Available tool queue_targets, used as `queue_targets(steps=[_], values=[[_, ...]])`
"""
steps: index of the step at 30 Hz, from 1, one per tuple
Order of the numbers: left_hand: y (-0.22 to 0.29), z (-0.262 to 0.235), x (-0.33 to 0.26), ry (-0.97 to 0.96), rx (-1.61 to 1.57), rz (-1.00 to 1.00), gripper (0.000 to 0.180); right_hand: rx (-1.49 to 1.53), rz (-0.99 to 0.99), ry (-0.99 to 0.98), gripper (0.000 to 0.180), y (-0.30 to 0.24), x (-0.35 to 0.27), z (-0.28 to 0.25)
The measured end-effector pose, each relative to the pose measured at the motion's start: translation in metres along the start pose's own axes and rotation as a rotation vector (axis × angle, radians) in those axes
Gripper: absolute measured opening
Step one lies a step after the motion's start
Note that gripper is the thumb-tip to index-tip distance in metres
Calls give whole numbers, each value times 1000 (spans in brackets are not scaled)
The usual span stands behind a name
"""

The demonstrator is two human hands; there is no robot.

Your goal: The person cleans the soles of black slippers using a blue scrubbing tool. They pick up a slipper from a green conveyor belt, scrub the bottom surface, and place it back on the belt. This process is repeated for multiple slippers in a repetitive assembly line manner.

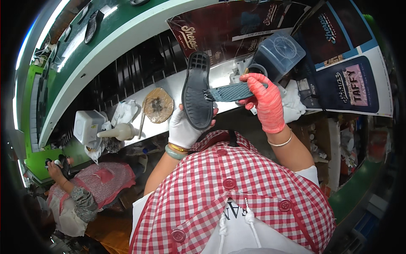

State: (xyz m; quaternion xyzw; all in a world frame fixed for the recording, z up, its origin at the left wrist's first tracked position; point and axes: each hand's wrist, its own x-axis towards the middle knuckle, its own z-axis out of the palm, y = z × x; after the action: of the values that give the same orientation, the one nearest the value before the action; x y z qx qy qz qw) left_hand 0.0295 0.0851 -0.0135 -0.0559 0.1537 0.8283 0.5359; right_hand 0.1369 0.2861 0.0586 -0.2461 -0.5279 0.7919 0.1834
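One black shoe sole (197,80) sits in the white-gloved left hand (182,127), which is closed around its near end, thumb at the left edge and fingertips at the right. Just right of the sole, the coral-gloved right hand (265,99) is clamped on a flat teal tool (234,92) whose far end overlaps the sole's right edge, though I cannot tell whether it presses there. Left of the sole lies a round plastic-wrapped disc (158,105), with a pale nozzled bottle (120,132) farther left, and a clear plastic container (279,55) stands well to its right.
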Motion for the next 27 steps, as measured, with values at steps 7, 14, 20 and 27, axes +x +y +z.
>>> queue_targets(steps=[7,14,20,27], values=[[-6,29,3,-76,14,34,59,-54,-91,-87,20,0,-9,34],[-12,34,3,-126,44,23,62,-65,-82,-37,19,-1,-8,40],[-15,34,4,-147,143,16,71,-121,-175,15,18,-4,2,35],[-17,42,1,-106,196,-24,77,-115,-271,79,18,-16,15,30]])
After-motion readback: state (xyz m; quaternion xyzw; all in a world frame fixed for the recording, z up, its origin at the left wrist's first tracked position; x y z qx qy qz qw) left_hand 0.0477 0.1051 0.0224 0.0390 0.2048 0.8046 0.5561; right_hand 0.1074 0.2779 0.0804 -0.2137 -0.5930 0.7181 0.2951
